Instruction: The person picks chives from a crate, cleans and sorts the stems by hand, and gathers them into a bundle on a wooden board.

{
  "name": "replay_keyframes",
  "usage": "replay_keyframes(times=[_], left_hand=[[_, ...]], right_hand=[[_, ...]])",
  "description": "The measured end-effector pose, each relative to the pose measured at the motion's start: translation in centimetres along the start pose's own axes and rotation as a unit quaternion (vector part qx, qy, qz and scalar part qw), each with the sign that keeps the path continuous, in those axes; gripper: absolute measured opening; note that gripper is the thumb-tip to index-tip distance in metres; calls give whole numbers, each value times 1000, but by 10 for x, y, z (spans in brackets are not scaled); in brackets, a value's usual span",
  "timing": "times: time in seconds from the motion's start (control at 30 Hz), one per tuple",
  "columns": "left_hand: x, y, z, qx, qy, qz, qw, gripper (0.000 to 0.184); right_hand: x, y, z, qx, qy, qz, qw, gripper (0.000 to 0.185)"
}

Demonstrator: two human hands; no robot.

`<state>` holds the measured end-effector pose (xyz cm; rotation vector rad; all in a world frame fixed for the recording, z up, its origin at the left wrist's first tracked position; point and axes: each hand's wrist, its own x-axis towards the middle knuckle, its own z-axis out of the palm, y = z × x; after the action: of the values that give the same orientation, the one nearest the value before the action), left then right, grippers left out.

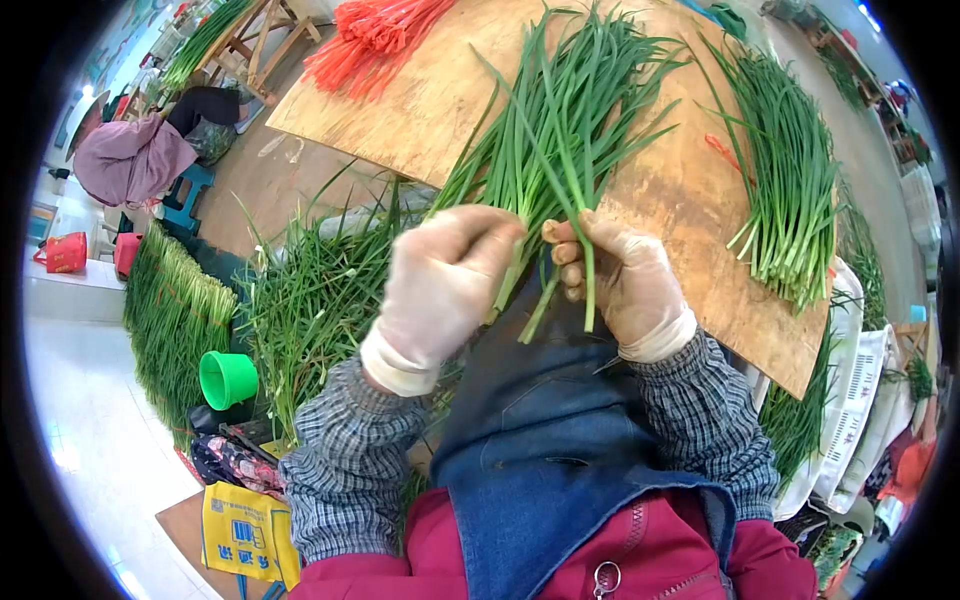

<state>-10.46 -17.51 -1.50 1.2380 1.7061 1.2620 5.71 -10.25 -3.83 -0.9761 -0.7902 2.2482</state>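
Note:
Loose garlic chives [560, 110] lie across the board, with their pale stem ends toward me. My right hand [630, 280], in a thin white glove, pinches a few chive stalks [588, 285] between thumb and fingers, their cut ends hanging below the hand. My left hand [440, 290], also gloved, is closed with thumb and forefinger pressed together beside the stems; what it pinches, if anything, is hidden. A neat bundle of garlic chives [790, 180] rests at the board's right side.
The wooden board [690, 190] carries a pile of red ties [375, 40] at its far left. More chives [320, 290] are heaped at my left, near a green bucket [228, 380]. Another person [135, 155] sits bent over at far left. White crates [855, 400] stand at right.

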Motion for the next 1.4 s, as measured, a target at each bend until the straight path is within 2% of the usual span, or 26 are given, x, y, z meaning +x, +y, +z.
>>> replay_keyframes(times=[0.07,0.13,0.17,0.2,0.23,0.33,0.37,0.43,0.53,0.57,0.6,0.67,0.7,0.73,0.8,0.87,0.93,1.0,1.07,1.13,1.2,1.27,1.37,1.4], left_hand=[[-1,3,-16,-19,67,-24,997,13],[-3,-12,-33,66,101,6,993,12],[-6,-18,-33,17,98,-5,995,12],[-6,-28,-32,35,82,40,995,12],[-8,-30,-31,99,62,69,991,14],[-11,-30,-17,281,49,172,943,28],[-10,-30,-11,303,50,174,935,31],[-7,-31,0,333,58,183,923,33],[-1,-33,10,335,40,154,929,34],[2,-32,12,342,50,173,922,26],[3,-32,12,330,46,153,930,23],[5,-31,11,308,38,112,944,17],[7,-33,10,297,59,133,944,9],[10,-34,8,226,61,119,965,7],[13,-34,4,153,55,104,981,9],[15,-25,-2,129,59,109,984,6],[17,-14,-6,159,69,116,978,5],[18,-8,-11,109,91,138,980,5],[18,2,-27,116,167,159,966,5],[5,20,-48,89,272,132,949,5],[-13,20,-77,204,408,161,875,5],[-29,-4,-121,352,520,214,748,13],[-41,-5,-110,579,419,241,656,21],[-41,-1,-85,512,358,245,741,25]], right_hand=[[1,-1,-5,85,-30,-5,996,32],[5,0,-15,148,-64,-5,987,32],[7,1,-17,168,-82,-3,982,32],[9,2,-18,187,-100,0,977,32],[7,8,-14,141,-15,-18,990,27],[4,10,8,-11,80,-24,996,24],[5,12,14,-35,112,-42,992,25],[11,20,19,-99,116,-59,987,25],[20,29,24,-161,121,-80,976,21],[22,31,22,-151,115,-75,979,19],[23,31,21,-141,110,-71,981,16],[17,23,16,-112,79,-66,988,12],[11,14,15,-71,60,-58,994,10],[7,9,11,-53,42,-45,997,10],[-3,2,5,-16,3,-28,999,11],[-6,-1,-2,18,-16,-8,1000,12],[-8,-2,-10,66,-49,7,997,12],[-7,0,-19,128,-97,16,987,13],[-9,-1,-21,143,-87,16,986,14],[-12,-1,-20,150,-71,13,986,14],[-13,1,-26,153,-94,16,984,15],[-13,2,-27,145,-97,16,984,15],[-19,8,-20,110,-77,-2,991,15],[-20,9,-16,96,-74,-2,993,14]])
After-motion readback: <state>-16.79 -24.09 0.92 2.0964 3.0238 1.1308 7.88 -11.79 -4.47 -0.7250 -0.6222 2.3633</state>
